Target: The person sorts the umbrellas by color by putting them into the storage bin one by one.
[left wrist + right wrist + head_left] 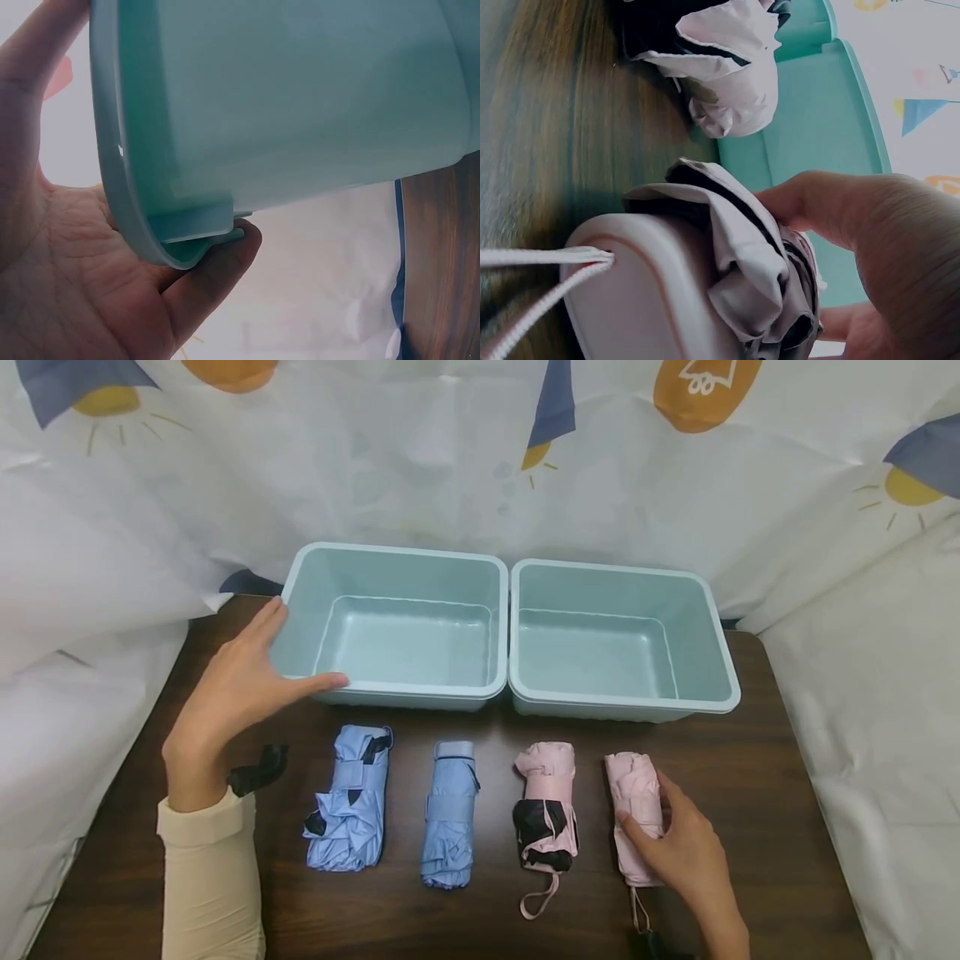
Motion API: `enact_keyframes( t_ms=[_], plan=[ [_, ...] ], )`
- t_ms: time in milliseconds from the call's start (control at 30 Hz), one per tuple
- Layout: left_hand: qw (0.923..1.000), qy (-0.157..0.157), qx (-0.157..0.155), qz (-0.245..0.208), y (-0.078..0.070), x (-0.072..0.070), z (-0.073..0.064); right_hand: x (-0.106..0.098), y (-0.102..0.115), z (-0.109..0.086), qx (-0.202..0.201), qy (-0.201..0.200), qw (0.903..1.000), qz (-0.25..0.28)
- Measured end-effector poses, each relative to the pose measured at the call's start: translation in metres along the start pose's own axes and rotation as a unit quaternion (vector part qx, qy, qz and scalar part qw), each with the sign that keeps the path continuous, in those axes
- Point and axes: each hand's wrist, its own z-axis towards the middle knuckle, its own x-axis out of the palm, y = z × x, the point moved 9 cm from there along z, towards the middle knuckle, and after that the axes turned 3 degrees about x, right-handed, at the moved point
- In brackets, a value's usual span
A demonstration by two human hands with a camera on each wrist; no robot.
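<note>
My left hand (pixel 238 681) grips the left corner of a pale blue-green plastic bin (pixel 405 688), thumb on the front rim, fingers toward the left rim. The left wrist view shows the bin's rim (pixel 109 142) within the spread of that hand (pixel 82 262). At the right, my right hand (pixel 693 847) holds a folded pink umbrella (pixel 633 810) from its right side, thumb across it; the umbrella lies on the table. In the right wrist view the umbrella's handle end (pixel 637 285) with its cord faces the camera, the hand (pixel 900 247) beside it.
A second bin (pixel 622 700) stands right of the first. Between the hands lie another pink umbrella (pixel 551 781) with black parts and two folded blue umbrellas (pixel 450 814), (pixel 352 827) on the dark wooden table (pixel 495 918). A patterned white curtain (pixel 420 452) hangs behind.
</note>
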Motion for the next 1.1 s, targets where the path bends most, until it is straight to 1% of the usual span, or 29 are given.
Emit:
enact_keyframes(
  t_ms=[200, 300, 400, 500, 700, 833, 1033, 1100],
  plan=[
    [1.0, 0.005, -0.001, -0.003, 0.001, 0.001, -0.001, -0.006, -0.003, -0.001, -0.01, -0.019, 0.9998, 0.001],
    [1.0, 0.006, 0.001, -0.004, 0.002, 0.001, -0.002, -0.008, -0.004, -0.003, -0.015, -0.02, 0.9997, 0.003],
    [0.9999, 0.006, 0.005, -0.008, 0.002, 0.002, -0.002, -0.011, -0.004, -0.005, -0.021, -0.023, 0.9993, 0.02],
    [0.9998, 0.007, 0.01, -0.013, 0.002, 0.003, -0.001, -0.018, -0.003, -0.006, -0.035, -0.023, 0.9983, 0.039],
    [0.9995, 0.01, 0.011, -0.027, 0.002, 0.004, 0.0, -0.029, -0.002, -0.007, -0.066, -0.004, 0.9966, 0.05],
    [0.9996, 0.012, 0.009, -0.024, 0.001, 0.004, -0.001, -0.034, -0.002, -0.008, -0.079, 0.006, 0.9949, 0.062],
    [0.9996, 0.013, 0.007, -0.024, 0.002, 0.004, -0.002, -0.051, 0.007, -0.008, -0.112, 0.01, 0.991, 0.073],
    [0.9996, 0.015, 0.005, -0.023, 0.002, 0.005, -0.002, -0.058, 0.011, -0.008, -0.121, 0.018, 0.9893, 0.079]
  ],
)
